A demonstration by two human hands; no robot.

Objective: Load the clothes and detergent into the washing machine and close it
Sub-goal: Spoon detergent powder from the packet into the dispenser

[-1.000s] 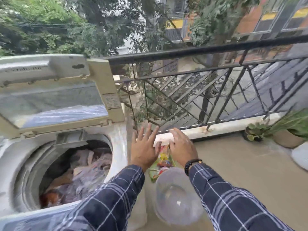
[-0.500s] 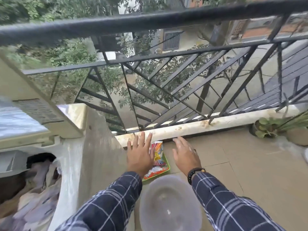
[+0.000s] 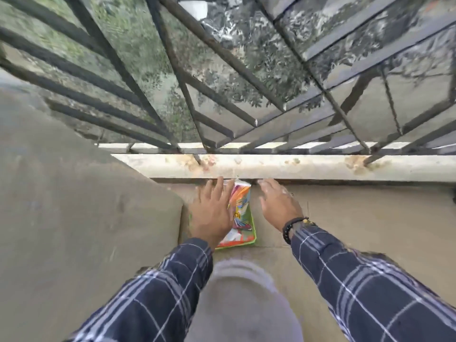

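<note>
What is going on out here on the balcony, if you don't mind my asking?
A person in a plaid shirt is bending toward a colourful detergent packet standing on the floor by the railing curb. The left hand is open against the packet's side; the right hand is open just beside it. Neither grips it yet.

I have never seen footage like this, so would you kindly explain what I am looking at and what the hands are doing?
There is no robot here: a person wears one camera on the head, looking down at their own hands. Both arms are in checked sleeves. The left hand and right hand reach, fingers spread, towards a colourful detergent packet leaning by the ledge under a metal railing. Nothing is gripped yet. The grey bulk on the left is probably the washing machine's side. A blurred, pale round object, unidentifiable, sits nearest the camera.
</note>
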